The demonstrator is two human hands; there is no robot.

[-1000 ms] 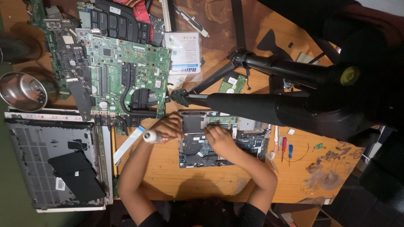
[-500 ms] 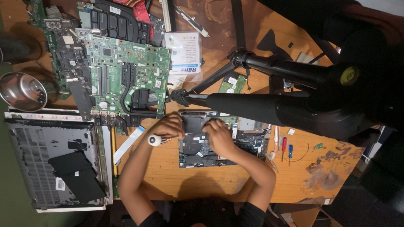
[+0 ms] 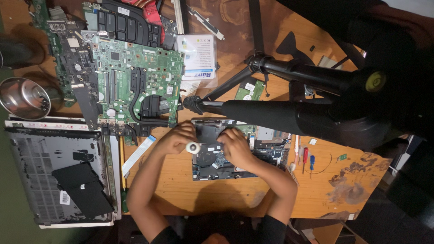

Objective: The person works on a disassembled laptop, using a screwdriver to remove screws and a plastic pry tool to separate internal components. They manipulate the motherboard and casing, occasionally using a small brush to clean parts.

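White roll of tape (image 3: 193, 147) is sitting in the left hand (image 3: 175, 139), pinched in curled fingers, its round face turned up toward the camera. The right hand (image 3: 236, 147) is pressing flat on the dark board (image 3: 217, 151); whether it grips anything I cannot tell. This board is lying on the wooden table (image 3: 217, 190), long axis left to right. Since half a second ago, both hands are hardly shifting. A green motherboard (image 3: 135, 81) is lying beyond, a tripod (image 3: 280, 108) overhead.
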